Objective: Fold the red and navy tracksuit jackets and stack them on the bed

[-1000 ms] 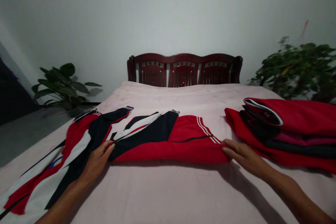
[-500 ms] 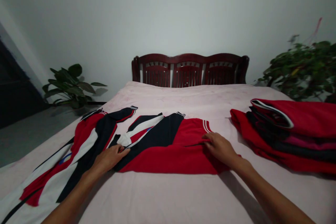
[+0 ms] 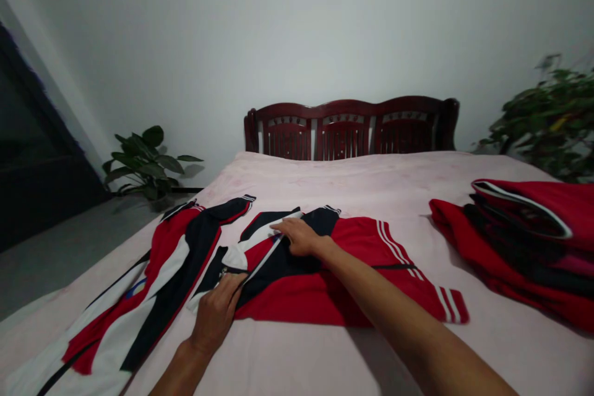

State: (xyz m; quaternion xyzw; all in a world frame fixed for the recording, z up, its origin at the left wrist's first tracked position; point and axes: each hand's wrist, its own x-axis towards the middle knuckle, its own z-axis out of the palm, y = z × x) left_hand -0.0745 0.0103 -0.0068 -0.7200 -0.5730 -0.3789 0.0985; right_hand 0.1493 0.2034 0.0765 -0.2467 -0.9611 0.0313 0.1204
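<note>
A red, black and white jacket (image 3: pixel 352 272) lies partly folded in the middle of a pink bed (image 3: pixel 362 179). My left hand (image 3: pixel 218 312) grips its near left edge by the collar, fingers curled on the cloth. My right hand (image 3: pixel 299 236) reaches across and lies on the black and white sleeve at the far side, fingers pressed together on the fabric. A second jacket (image 3: pixel 139 291) in the same colours lies spread out to the left, its sleeve reaching toward the near left corner.
A stack of folded red and black clothes (image 3: pixel 524 241) sits on the bed at the right. A dark wooden headboard (image 3: pixel 350 130) stands at the far end. Potted plants stand at the left (image 3: pixel 146 161) and the right (image 3: pixel 552 117).
My right hand moved from the jacket's right hem across to the sleeve at the upper left. My left hand shifted slightly toward me along the collar edge. The camera view turned a little left.
</note>
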